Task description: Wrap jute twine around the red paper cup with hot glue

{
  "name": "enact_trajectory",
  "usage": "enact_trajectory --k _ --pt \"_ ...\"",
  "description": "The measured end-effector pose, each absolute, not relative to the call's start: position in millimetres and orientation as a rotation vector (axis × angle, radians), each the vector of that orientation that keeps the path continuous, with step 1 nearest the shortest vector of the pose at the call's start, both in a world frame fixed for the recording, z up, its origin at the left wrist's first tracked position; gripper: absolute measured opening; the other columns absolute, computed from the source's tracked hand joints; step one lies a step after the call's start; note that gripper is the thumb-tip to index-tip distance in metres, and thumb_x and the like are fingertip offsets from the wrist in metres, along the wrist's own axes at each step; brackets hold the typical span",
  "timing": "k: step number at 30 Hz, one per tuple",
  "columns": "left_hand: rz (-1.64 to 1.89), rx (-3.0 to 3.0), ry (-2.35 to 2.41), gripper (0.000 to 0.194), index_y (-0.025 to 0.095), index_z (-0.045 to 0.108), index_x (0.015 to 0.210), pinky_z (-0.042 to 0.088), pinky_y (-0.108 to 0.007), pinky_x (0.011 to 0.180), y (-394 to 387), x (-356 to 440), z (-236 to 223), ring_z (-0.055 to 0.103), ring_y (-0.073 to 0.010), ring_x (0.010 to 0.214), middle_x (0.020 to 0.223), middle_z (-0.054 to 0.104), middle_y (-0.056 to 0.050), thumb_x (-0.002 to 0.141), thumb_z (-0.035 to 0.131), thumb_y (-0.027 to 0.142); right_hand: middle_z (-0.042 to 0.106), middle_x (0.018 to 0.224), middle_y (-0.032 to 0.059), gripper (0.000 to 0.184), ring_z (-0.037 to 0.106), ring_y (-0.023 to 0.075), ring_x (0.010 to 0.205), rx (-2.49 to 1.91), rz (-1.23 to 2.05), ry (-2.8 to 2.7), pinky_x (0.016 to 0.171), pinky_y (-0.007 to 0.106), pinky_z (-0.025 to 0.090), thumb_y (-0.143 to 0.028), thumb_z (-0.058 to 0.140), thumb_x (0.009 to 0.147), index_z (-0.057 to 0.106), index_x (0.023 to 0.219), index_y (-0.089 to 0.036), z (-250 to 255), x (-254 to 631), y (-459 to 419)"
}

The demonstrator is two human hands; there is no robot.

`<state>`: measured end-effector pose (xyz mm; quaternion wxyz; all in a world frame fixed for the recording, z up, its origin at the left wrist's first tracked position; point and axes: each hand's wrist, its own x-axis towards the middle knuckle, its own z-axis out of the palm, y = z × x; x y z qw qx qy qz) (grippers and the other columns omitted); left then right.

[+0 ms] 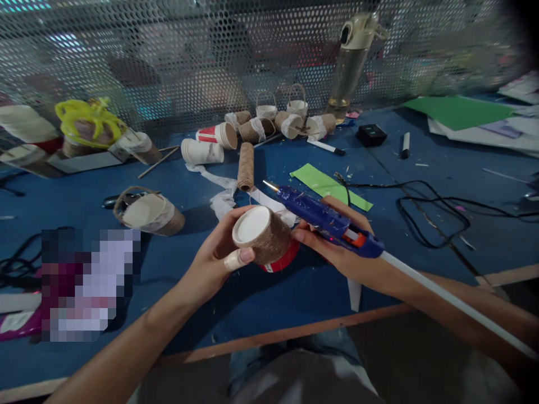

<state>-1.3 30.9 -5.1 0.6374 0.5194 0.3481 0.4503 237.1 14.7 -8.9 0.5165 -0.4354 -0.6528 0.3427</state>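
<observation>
My left hand point(227, 247) is wrapped round a paper cup point(272, 238), with a bandage-like strip on the thumb. The cup is tilted with its white base towards me; brown twine covers most of its side, and a red band shows by the rim. In my right hand point(337, 247) is a blue hot glue gun point(324, 219) with a long white glue stick out of its back. Its metal nozzle points up and left, above the cup and apart from it. My right fingertips are close to the cup's side. Behind stands a spool of twine point(246, 166).
White lace ribbon point(223, 193) and a green paper strip point(330, 186) lie beyond my hands. A twine basket cup point(154, 215) is at left; several more stand at the back near a bottle point(349, 67). A black cable point(421, 196) loops at right. Perforated metal point(210, 50) closes the back.
</observation>
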Motion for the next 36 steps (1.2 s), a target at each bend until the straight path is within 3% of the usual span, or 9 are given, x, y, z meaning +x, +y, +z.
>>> enact_trajectory --k 3,8,14,20,24,28,33,36 --pt "1.023 1.194 0.761 0.054 0.032 0.070 0.129 0.048 -0.040 0.106 30.1 0.9 -6.0 0.062 -0.0319 0.124 0.134 0.069 -0.007 0.078 0.084 0.041 0.068 0.082 -0.0036 0.021 0.062 0.0156 0.070 -1.032 0.831 -1.529 0.065 0.032 0.052 -0.025 0.085 0.080 0.066 0.089 -0.027 -12.3 235.5 15.1" --pt "0.987 1.181 0.794 0.068 0.032 0.067 0.134 0.050 -0.043 0.105 30.7 0.3 -10.9 0.062 -0.0341 0.125 0.134 0.070 -0.007 0.070 0.090 0.032 0.071 0.086 -0.0021 0.021 0.067 0.0174 0.077 -1.011 0.882 -1.546 0.070 0.033 0.057 -0.027 0.085 0.080 0.069 0.093 -0.026 -9.6 232.5 13.1" --pt "1.050 1.038 0.816 0.061 0.029 0.067 0.135 0.050 -0.046 0.108 30.9 -1.8 -8.6 0.059 -0.0372 0.132 0.139 0.067 -0.010 0.076 0.084 0.037 0.073 0.087 -0.0022 0.016 0.067 0.0166 0.074 -0.982 0.904 -1.515 0.071 0.034 0.058 -0.024 0.083 0.083 0.071 0.093 -0.028 -4.9 233.2 14.0" --pt "1.060 0.949 0.792 0.050 0.024 0.072 0.126 0.050 -0.050 0.109 30.5 1.2 -3.1 0.062 -0.0386 0.128 0.131 0.073 -0.011 0.079 0.080 0.039 0.074 0.090 -0.0009 0.017 0.069 0.0193 0.082 -0.983 0.903 -1.533 0.079 0.038 0.057 -0.022 0.084 0.081 0.072 0.092 -0.027 -3.9 233.3 14.6" --pt "1.051 0.926 0.838 0.057 0.023 0.072 0.124 0.050 -0.048 0.109 31.5 0.4 -9.8 0.065 -0.0376 0.126 0.128 0.074 -0.012 0.072 0.086 0.042 0.072 0.086 -0.0022 0.016 0.068 0.0170 0.076 -0.964 0.899 -1.541 0.074 0.035 0.056 -0.020 0.082 0.082 0.069 0.090 -0.026 -2.8 233.4 13.9" --pt "1.116 0.933 0.810 0.052 0.024 0.071 0.126 0.053 -0.049 0.107 32.4 -0.8 -11.3 0.064 -0.0378 0.127 0.129 0.074 -0.011 0.078 0.081 0.042 0.072 0.083 -0.0025 0.016 0.066 0.0157 0.070 -0.996 0.879 -1.612 0.071 0.033 0.054 -0.021 0.081 0.082 0.067 0.086 -0.026 0.3 234.8 12.1" --pt "1.193 0.911 0.814 0.056 0.024 0.069 0.131 0.055 -0.049 0.104 32.0 -2.6 -1.2 0.063 -0.0377 0.128 0.124 0.076 -0.011 0.080 0.079 0.044 0.067 0.086 0.0014 0.020 0.065 0.0220 0.082 -0.922 0.821 -1.711 0.077 0.040 0.055 -0.026 0.079 0.084 0.059 0.082 -0.028 2.8 239.5 12.5" --pt "1.235 0.901 0.839 0.057 0.026 0.068 0.131 0.056 -0.048 0.103 32.0 -4.6 2.0 0.062 -0.0371 0.129 0.122 0.076 -0.009 0.078 0.079 0.046 0.058 0.074 -0.0004 0.024 0.059 0.0190 0.069 -0.884 0.798 -1.796 0.069 0.038 0.052 -0.022 0.075 0.084 0.053 0.075 -0.027 2.6 244.0 13.7"
